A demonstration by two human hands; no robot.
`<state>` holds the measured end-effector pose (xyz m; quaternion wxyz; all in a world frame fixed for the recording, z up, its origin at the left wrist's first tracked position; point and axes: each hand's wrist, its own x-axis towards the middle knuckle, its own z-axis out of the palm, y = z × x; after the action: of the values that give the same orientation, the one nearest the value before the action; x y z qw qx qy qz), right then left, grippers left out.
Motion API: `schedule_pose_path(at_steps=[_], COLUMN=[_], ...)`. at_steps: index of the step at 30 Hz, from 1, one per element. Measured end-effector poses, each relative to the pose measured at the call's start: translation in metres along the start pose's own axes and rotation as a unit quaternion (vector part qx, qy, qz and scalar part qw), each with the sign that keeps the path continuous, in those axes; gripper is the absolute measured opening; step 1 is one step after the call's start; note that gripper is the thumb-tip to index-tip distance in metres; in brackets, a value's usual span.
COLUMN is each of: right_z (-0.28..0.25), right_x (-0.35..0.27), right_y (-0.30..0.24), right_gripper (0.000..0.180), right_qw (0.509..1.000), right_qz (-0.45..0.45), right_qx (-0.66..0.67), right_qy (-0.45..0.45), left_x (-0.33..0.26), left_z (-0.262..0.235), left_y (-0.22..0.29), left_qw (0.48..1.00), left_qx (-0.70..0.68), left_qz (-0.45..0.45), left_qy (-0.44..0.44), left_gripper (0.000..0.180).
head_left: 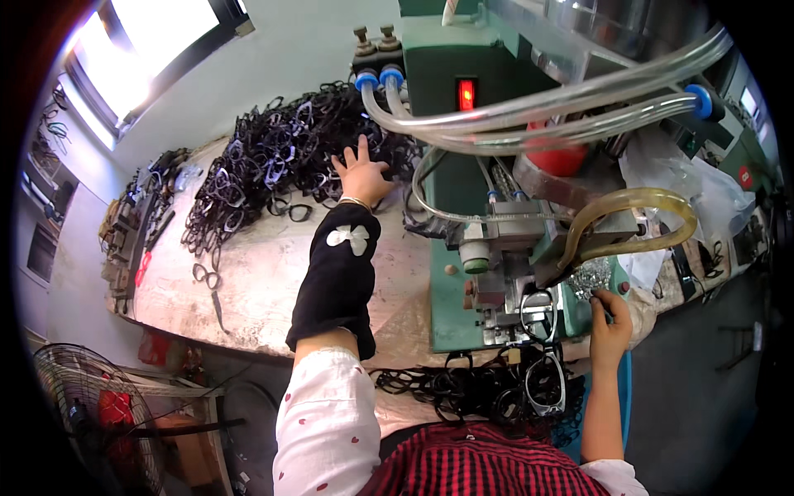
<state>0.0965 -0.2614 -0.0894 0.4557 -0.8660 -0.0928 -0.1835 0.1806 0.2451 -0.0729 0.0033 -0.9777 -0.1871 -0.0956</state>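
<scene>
On the pale workbench (pixel 273 273), left hand (pixel 362 175) touches black frames (pixel 273 157).

Left hand (pixel 361 175) on black frame pile (pixel 273 157), right hand (pixel 610 318) beside green machine (pixel 451 298)

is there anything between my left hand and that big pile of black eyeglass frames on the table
Nothing visible is in the way. The left hand already rests at the near edge of the pile of black eyeglass frames, fingers spread on it.
</scene>
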Motion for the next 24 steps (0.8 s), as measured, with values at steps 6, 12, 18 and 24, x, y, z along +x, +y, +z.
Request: schedule_pose_path(at_steps=[6,12,18,24], right_z=[-0.018,-0.031,-0.009,0.035], right_x=[-0.005,-0.018,0.025,0.029], right_y=[0.009,-0.011,-0.103,-0.122], right_gripper=[0.014,0.012,0.017,0.039], right_qw=[0.999,0.992,0.972,0.934], right_qz=[0.031,0.066,-0.087,0.001], right_qx=[0.009,0.094,0.201,0.351], right_qy=[0.023,0.041,-0.089,-0.071], left_x=[-0.064,-0.169,-0.210,-0.256], left_z=[0.029,-0.005,-0.043,-0.050], left_y=[-0.030,-0.026,0.005,0.079], left_qw=[0.987,0.976,0.872,0.757], left_qx=[-0.029,-0.102,-0.462,-0.631], left_qz=[0.092,0.166,-0.041,-0.125], left_qy=[0.129,0.093,0.157,0.117], left_gripper=[0.028,0.022,0.021,0.027])
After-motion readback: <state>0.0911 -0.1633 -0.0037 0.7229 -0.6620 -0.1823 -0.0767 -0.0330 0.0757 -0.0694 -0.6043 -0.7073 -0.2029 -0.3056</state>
